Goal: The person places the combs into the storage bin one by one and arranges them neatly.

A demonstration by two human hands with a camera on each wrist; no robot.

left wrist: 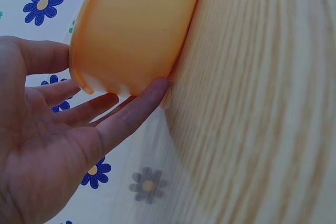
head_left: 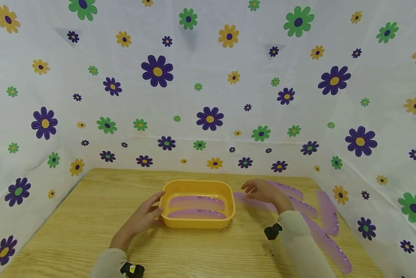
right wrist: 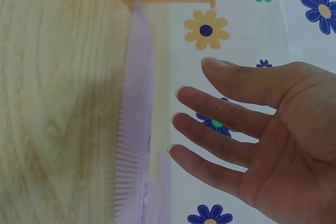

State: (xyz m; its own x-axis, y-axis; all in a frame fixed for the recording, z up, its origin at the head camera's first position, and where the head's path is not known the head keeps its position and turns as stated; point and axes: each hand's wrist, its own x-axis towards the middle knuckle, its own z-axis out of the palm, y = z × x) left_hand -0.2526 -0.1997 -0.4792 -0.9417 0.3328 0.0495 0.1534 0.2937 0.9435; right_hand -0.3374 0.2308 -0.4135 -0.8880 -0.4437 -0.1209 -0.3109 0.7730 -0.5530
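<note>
A yellow plastic tub (head_left: pixel 197 223) stands on the table with two purple combs lying inside, a rear comb (head_left: pixel 194 202) and a front comb (head_left: pixel 195 214). My left hand (head_left: pixel 143 218) touches the tub's left end; in the left wrist view its fairly straight fingers rest against the outer wall and rim. To the right of the tub, my right hand (head_left: pixel 261 191) hovers with loosely bent fingers and holds nothing. Just below it lies another purple comb (right wrist: pixel 137 93), one end close to the tub, partly hidden by the hand in the head view.
More purple combs lie at the right: an upright-turned comb (head_left: pixel 327 212) near the table's edge, a long comb (head_left: pixel 329 247) beside the right sleeve, and others behind the hand. Dark specks (head_left: pixel 271 253) dot the wooden table (head_left: pixel 208 255). A flowered sheet (head_left: pixel 208 100) surrounds it.
</note>
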